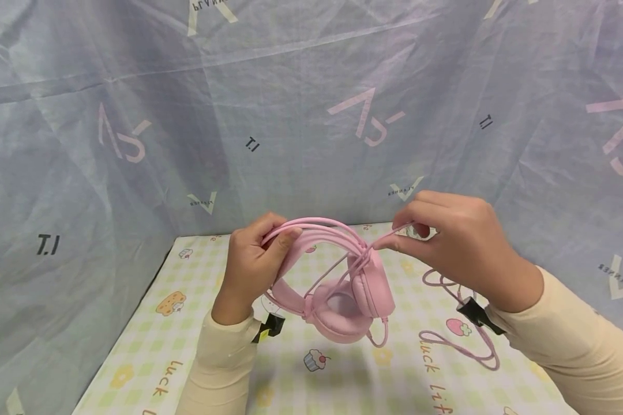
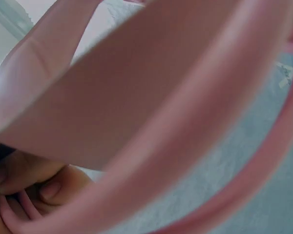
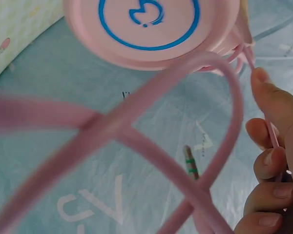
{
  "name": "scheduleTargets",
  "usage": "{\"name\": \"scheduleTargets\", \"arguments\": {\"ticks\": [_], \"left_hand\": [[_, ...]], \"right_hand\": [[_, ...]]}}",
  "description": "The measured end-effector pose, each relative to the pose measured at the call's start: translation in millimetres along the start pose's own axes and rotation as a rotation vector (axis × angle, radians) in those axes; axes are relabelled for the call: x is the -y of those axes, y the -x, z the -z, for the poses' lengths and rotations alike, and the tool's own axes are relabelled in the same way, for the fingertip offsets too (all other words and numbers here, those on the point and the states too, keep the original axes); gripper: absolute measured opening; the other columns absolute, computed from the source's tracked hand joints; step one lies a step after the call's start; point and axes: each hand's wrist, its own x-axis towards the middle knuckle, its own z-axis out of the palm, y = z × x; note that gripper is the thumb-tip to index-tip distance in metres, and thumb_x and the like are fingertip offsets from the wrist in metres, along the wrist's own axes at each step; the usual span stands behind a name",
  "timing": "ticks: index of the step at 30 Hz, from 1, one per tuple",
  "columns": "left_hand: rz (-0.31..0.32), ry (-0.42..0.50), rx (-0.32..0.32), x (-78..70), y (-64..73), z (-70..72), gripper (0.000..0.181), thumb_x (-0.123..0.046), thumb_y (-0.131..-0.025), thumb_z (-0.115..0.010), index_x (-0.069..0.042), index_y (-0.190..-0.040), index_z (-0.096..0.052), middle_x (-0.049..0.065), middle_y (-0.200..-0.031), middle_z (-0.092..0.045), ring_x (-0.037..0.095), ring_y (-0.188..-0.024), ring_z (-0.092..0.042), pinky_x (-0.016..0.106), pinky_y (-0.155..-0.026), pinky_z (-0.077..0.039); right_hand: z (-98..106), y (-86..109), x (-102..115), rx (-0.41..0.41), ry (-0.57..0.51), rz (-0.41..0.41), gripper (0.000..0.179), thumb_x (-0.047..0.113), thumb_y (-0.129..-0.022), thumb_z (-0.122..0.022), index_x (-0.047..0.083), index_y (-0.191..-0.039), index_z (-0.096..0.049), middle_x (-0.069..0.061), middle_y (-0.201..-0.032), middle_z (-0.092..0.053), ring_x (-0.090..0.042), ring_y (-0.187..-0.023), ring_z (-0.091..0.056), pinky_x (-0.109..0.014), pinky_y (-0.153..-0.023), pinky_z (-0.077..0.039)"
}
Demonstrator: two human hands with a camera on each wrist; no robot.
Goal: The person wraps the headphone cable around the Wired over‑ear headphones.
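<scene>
Pink over-ear headphones (image 1: 378, 285) are held up over the table, ear cups hanging low and to the right. My left hand (image 1: 246, 262) grips the headband at its left side, thumb across the front. Near the upper ear cup, my right hand (image 1: 451, 239) pinches a thin pink cable (image 1: 386, 235) between thumb and fingers. Several cable strands run along the headband and gather by that cup. In the right wrist view the ear cup's outer face (image 3: 151, 29) carries a blue ring, and a metal-tipped plug (image 3: 189, 158) hangs among blurred cable loops.
More pink cable (image 1: 462, 349) hangs in loops below my right wrist, over the right side of the table. A green-and-white checked cloth (image 1: 150, 357) with printed cakes and strawberries covers the table. Grey-blue printed curtains (image 1: 301, 144) enclose the back and sides.
</scene>
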Motion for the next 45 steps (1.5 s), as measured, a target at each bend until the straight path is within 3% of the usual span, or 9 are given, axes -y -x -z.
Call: {"name": "scheduleTargets", "arguments": {"ticks": [7, 17, 20, 23, 27, 36, 42, 45], "left_hand": [[0.023, 0.135, 0.031, -3.6, 0.7, 7.2, 0.007, -0.011, -0.097, -0.073, -0.012, -0.09, -0.072, -0.002, -0.066, -0.047, 0.011, -0.054, -0.038, 0.027, -0.045, -0.031], [0.044, 0.343, 0.095, -2.8, 1.3, 17.0, 0.013, -0.009, -0.101, -0.067, -0.004, -0.089, -0.067, 0.002, -0.067, -0.045, 0.014, -0.055, -0.039, 0.027, -0.048, -0.034], [0.043, 0.405, 0.105, -2.7, 2.1, 18.4, 0.015, -0.01, -0.102, -0.066, -0.002, -0.088, -0.066, 0.002, -0.067, -0.043, 0.013, -0.053, -0.036, 0.027, -0.047, -0.031], [0.028, 0.461, 0.12, -2.9, 3.3, 19.6, 0.017, -0.01, -0.102, -0.066, -0.002, -0.087, -0.065, 0.002, -0.068, -0.042, 0.013, -0.053, -0.035, 0.027, -0.047, -0.03], [-0.019, 0.559, 0.132, -3.6, 5.0, 20.5, 0.021, -0.013, -0.102, -0.067, 0.001, -0.086, -0.064, 0.003, -0.067, -0.042, 0.013, -0.053, -0.034, 0.027, -0.045, -0.029], [-0.065, 0.747, 0.131, -9.7, 6.7, 18.5, 0.029, -0.022, -0.102, -0.068, 0.004, -0.088, -0.063, 0.006, -0.063, -0.041, 0.012, -0.046, -0.027, 0.028, -0.041, -0.024], [-0.021, 0.807, 0.093, -12.6, 9.0, 17.3, 0.025, -0.023, -0.102, -0.068, -0.001, -0.091, -0.067, 0.006, -0.064, -0.041, 0.015, -0.045, -0.026, 0.03, -0.039, -0.022], [0.006, 0.813, 0.056, -13.1, 8.3, 16.0, 0.025, -0.025, -0.103, -0.067, -0.003, -0.091, -0.067, 0.003, -0.062, -0.04, 0.014, -0.044, -0.026, 0.028, -0.037, -0.02]], "right_hand": [[1.9, 0.0, -2.1, -0.003, -0.101, -0.017, 0.047, 0.063, -0.091, -0.069, 0.019, -0.075, -0.073, 0.013, -0.068, -0.053, 0.002, -0.064, -0.041, -0.014, -0.056, -0.031], [-14.3, 8.3, -16.4, 0.104, -0.266, -0.052, 0.033, 0.057, -0.09, -0.072, 0.023, -0.088, -0.074, 0.015, -0.073, -0.049, 0.001, -0.064, -0.038, -0.014, -0.06, -0.032], [-21.6, 11.1, -21.2, 0.128, -0.378, -0.054, 0.023, 0.048, -0.091, -0.075, 0.025, -0.094, -0.075, 0.014, -0.075, -0.049, -0.001, -0.063, -0.036, -0.016, -0.059, -0.031], [-29.1, 12.2, -25.4, 0.156, -0.536, -0.013, 0.01, 0.027, -0.093, -0.079, 0.022, -0.101, -0.076, 0.012, -0.078, -0.054, 0.0, -0.064, -0.041, -0.015, -0.058, -0.034], [-39.2, 11.9, -27.3, 0.175, -0.725, 0.061, 0.012, 0.009, -0.094, -0.076, 0.015, -0.105, -0.076, 0.006, -0.084, -0.062, 0.0, -0.068, -0.051, -0.014, -0.06, -0.041], [-62.5, 13.6, -23.7, 0.175, -0.907, 0.071, 0.012, 0.013, -0.104, -0.063, 0.01, -0.102, -0.074, 0.0, -0.088, -0.066, -0.009, -0.075, -0.061, -0.02, -0.059, -0.055], [-81.5, 19.0, -20.9, 0.152, -0.916, 0.031, 0.021, 0.025, -0.107, -0.057, 0.015, -0.1, -0.074, 0.005, -0.082, -0.064, -0.005, -0.071, -0.054, -0.019, -0.062, -0.046], [-88.7, 21.0, -18.8, 0.141, -0.935, -0.011, 0.022, 0.022, -0.109, -0.054, 0.017, -0.099, -0.074, 0.006, -0.079, -0.06, -0.006, -0.07, -0.051, -0.022, -0.062, -0.043]]}}
